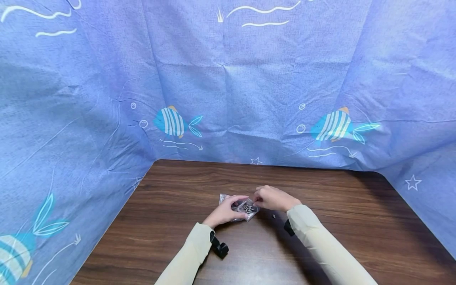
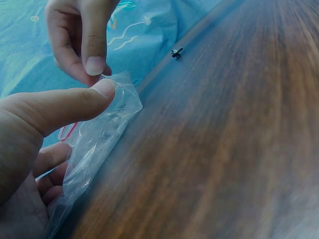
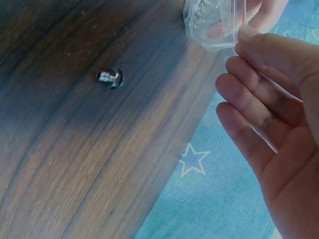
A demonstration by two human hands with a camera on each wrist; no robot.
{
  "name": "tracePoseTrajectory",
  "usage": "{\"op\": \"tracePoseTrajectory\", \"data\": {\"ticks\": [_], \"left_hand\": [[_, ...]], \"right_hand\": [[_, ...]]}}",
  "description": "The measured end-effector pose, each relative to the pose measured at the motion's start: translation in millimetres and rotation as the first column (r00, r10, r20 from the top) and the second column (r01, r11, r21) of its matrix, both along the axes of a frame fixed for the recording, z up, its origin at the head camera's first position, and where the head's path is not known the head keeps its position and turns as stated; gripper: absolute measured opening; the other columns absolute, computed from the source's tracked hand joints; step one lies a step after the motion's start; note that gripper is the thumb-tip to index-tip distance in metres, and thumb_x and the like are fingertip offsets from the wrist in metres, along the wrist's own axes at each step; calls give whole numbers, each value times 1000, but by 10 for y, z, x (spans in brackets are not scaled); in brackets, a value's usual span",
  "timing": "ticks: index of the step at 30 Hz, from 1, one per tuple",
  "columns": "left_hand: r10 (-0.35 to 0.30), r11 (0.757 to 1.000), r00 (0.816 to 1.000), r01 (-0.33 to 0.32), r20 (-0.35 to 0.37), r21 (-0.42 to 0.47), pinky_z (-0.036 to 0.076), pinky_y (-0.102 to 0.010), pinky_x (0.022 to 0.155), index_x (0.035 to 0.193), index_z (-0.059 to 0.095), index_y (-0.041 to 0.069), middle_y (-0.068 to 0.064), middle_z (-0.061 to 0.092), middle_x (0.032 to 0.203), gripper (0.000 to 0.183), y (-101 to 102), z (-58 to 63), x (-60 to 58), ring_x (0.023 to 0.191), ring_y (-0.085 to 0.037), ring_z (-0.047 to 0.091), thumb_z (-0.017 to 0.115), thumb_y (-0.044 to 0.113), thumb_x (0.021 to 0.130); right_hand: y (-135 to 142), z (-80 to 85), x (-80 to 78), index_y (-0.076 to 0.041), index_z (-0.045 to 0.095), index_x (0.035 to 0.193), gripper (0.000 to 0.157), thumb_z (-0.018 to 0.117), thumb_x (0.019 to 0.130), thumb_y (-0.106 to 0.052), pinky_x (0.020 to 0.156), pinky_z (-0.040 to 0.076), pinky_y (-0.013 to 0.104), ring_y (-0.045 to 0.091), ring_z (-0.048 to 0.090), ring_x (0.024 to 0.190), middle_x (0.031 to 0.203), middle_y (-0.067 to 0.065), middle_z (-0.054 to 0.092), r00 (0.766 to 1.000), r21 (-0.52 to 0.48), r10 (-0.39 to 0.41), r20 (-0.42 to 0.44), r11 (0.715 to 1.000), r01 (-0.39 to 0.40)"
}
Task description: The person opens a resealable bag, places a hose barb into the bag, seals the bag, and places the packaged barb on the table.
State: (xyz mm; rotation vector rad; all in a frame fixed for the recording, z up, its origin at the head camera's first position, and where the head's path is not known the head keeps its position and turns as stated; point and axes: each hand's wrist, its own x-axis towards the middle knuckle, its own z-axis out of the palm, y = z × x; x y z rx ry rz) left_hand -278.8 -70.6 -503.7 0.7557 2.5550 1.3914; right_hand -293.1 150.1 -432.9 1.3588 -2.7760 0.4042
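Note:
A clear plastic zip bag [image 1: 253,215] with many small silvery metal pieces [image 1: 248,208] inside is near the table's middle. My left hand [image 1: 224,211] grips its left side, the thumb over the plastic [image 2: 97,149] in the left wrist view. At the opposite edge, my right hand [image 1: 272,198] pinches the bag's rim between thumb and forefinger, its other fingers [image 3: 244,94] loosely bent. One loose metal piece, like a small screw or fitting [image 3: 110,77], lies on the table just to the right of the bag, below the right hand. Its exact kind is unclear.
The dark wood-grain table [image 1: 171,186] extends around both hands. Blue fabric printed with fish [image 1: 171,120] hangs behind it and along the left side. Black straps [image 1: 219,247] with small devices are on both wrists.

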Motion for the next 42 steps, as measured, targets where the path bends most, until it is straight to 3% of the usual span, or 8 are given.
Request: {"op": "tracePoseTrajectory", "data": {"ticks": [22,33,42], "left_hand": [[0,1000,1000,0,-15,-13,42,-34,94,135,57,19,-4,59,126,62,6,-4,-1,110,-20,48,80,30,78],[0,1000,1000,0,-16,-16,42,-33,92,135,57,17,-4,60,125,62,-6,8,3,108,-18,48,80,29,79],[0,1000,1000,-1,-9,-19,42,-33,93,135,57,18,-4,60,124,63,-3,8,2,108,-18,48,80,30,78]], "right_hand": [[304,-19,65,-13,71,80,5,74,83,-16,64,49,19,-1,53,67,76,-8,63,992,30,-57,113,998,54],[419,-75,83,-15,71,80,9,76,81,-22,64,49,20,-2,55,66,74,-10,65,959,46,-141,244,990,134],[478,-119,111,-14,70,77,11,78,78,-21,61,46,19,-3,52,63,70,-11,63,951,35,-132,281,991,127]]}}
